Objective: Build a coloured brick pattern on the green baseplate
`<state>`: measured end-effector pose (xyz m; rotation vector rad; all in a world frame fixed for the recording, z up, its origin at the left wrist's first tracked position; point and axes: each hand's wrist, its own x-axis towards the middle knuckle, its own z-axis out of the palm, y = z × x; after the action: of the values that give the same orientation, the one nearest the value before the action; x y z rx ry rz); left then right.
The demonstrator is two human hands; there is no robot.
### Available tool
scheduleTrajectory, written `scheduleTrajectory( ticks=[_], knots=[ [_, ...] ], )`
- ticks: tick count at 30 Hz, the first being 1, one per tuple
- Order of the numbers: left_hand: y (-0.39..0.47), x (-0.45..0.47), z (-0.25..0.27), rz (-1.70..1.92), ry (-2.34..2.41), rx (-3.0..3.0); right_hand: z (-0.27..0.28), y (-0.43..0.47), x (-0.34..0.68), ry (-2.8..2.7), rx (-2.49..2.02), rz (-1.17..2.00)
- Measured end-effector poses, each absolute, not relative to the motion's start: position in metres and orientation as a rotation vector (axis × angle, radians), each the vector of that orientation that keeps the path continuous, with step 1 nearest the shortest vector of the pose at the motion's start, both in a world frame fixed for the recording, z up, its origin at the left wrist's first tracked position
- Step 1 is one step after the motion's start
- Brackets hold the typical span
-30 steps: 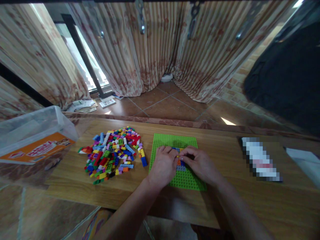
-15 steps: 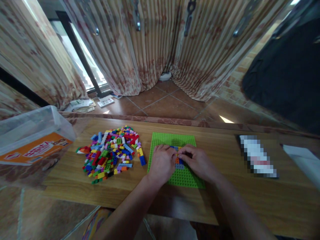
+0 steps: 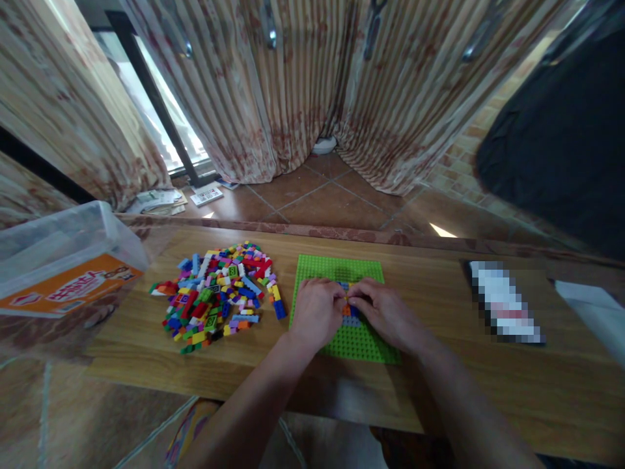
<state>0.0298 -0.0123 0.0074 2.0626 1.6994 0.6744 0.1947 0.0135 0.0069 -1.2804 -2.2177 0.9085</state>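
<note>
A green studded baseplate [image 3: 361, 348] lies on the wooden table, with a small patch of blue, orange and grey-blue toy bricks [image 3: 349, 319] on its middle. Over that patch my left hand [image 3: 317, 309] and my right hand [image 3: 378, 306] meet from either side, fingertips pinched close together. A small yellowish piece shows between the fingertips; which hand grips it is hard to make out. Both hands cover part of the bricks and the plate. To the left of the plate spreads a pile of loose toy bricks [image 3: 219, 296] in many colours.
A clear plastic tub [image 3: 73, 247] with an orange label stands at the left end of the table [image 3: 439, 391]. On the right lie a dark-edged object with a blurred-out face [image 3: 505, 303] and a white sheet [image 3: 590, 312]. Curtains [image 3: 293, 98] hang beyond the table.
Both hands stay over the bricks in nearly the same place, fingertips still together. The whole view has shifted very slightly; nothing else has visibly moved.
</note>
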Motion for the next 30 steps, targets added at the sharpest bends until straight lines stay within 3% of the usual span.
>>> scheduleTrajectory(
  ticks=[20,30],
  knots=[
    [-0.007,0.031,0.015,0.560,1.718,1.982,0.017,0.018,0.194,-2.326,-1.264,0.926],
    [-0.008,0.024,0.010,0.670,1.597,1.991,0.021,0.015,0.195,-2.315,-1.232,0.944]
  ],
)
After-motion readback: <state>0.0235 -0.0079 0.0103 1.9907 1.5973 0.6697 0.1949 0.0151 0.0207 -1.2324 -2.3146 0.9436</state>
